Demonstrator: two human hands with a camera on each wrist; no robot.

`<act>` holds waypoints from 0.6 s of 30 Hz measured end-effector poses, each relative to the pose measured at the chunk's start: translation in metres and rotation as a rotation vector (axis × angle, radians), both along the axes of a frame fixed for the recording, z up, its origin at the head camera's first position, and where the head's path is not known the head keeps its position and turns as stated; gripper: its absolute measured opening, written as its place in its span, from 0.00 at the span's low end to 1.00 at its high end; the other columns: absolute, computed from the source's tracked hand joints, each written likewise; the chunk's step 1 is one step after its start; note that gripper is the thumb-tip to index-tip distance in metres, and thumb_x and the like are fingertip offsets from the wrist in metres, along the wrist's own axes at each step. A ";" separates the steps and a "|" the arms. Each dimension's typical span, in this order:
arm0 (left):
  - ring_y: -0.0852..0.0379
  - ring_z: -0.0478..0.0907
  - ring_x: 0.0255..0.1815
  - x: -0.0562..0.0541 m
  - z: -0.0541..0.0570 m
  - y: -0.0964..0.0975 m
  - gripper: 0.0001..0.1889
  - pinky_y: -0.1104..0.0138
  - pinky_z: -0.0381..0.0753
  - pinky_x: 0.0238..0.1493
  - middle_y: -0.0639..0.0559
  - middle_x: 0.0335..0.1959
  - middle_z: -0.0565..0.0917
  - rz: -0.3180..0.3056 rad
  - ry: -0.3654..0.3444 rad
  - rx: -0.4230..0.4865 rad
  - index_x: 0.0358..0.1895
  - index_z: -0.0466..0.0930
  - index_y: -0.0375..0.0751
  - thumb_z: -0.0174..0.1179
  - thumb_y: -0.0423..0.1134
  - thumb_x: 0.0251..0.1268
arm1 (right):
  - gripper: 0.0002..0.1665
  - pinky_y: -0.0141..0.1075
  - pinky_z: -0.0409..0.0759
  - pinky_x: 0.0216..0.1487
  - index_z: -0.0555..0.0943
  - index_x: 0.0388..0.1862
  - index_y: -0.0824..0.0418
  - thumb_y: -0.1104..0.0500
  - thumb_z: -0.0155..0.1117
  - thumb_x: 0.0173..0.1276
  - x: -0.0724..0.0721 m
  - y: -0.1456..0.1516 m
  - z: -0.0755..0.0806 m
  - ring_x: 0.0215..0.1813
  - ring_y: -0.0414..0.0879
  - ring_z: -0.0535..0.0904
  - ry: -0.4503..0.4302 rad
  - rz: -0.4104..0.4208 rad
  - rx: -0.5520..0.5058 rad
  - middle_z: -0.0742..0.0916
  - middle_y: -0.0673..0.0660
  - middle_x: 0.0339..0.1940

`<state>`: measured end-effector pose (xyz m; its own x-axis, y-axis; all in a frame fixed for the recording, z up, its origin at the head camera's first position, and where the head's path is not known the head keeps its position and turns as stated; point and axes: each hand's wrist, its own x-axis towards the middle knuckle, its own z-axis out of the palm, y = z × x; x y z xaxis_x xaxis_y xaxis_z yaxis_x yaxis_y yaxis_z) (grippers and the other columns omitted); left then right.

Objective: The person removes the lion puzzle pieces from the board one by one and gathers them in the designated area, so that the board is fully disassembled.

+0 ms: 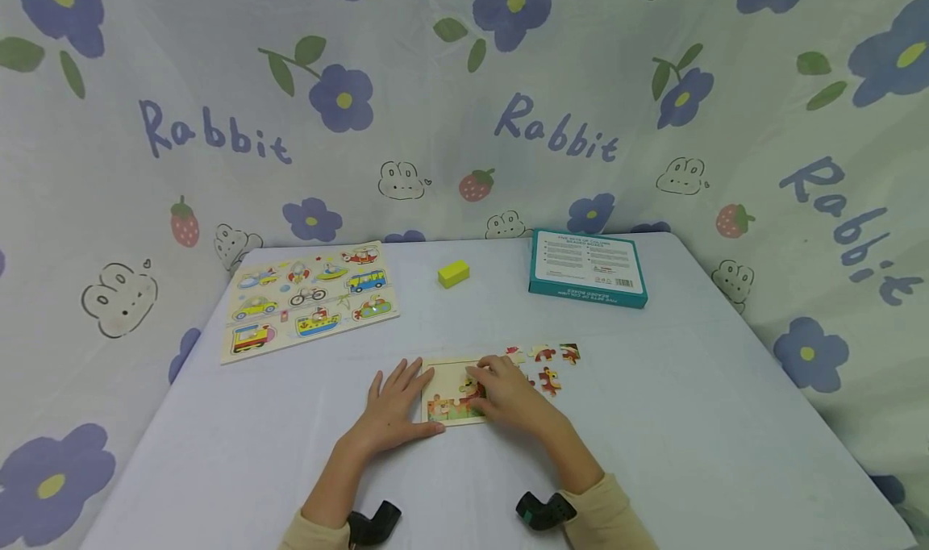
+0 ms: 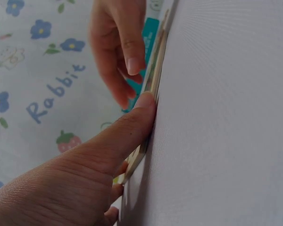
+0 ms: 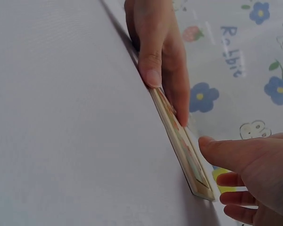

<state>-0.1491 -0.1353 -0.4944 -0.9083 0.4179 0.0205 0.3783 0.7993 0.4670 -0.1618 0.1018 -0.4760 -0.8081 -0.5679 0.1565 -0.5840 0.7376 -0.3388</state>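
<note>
A small wooden jigsaw tray (image 1: 452, 368) lies flat on the table, with picture pieces (image 1: 450, 410) fitted along its near side. My left hand (image 1: 392, 409) holds the tray's left end, thumb at the near edge and fingers towards the far corner. In the right wrist view that thumb touches the tray's rim (image 3: 181, 146). My right hand (image 1: 511, 393) is over the tray's right part and hides it. Its fingers are loosely bent, and no piece shows between them in either wrist view. Loose jigsaw pieces (image 1: 549, 381) lie just beyond the right hand.
A vehicle peg puzzle board (image 1: 312, 298) lies at the back left. Near the back edge sits a yellow block (image 1: 453, 273). A teal box (image 1: 588, 268) stands to its right. A patterned curtain (image 1: 435, 114) hangs behind the white table (image 1: 697, 421).
</note>
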 end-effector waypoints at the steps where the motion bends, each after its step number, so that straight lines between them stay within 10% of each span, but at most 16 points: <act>1: 0.43 0.44 0.71 0.000 0.000 0.000 0.48 0.41 0.35 0.64 0.44 0.70 0.56 0.000 0.001 0.001 0.68 0.62 0.44 0.62 0.68 0.43 | 0.27 0.41 0.72 0.52 0.74 0.58 0.60 0.51 0.63 0.62 0.000 -0.001 -0.001 0.52 0.47 0.69 0.012 0.010 0.002 0.75 0.56 0.52; 18: 0.41 0.46 0.71 0.001 0.000 0.001 0.48 0.41 0.37 0.63 0.43 0.70 0.57 0.003 0.021 0.022 0.67 0.63 0.43 0.63 0.67 0.42 | 0.22 0.41 0.70 0.51 0.77 0.53 0.58 0.51 0.62 0.63 0.004 -0.006 -0.005 0.49 0.47 0.68 0.071 0.003 0.072 0.74 0.56 0.51</act>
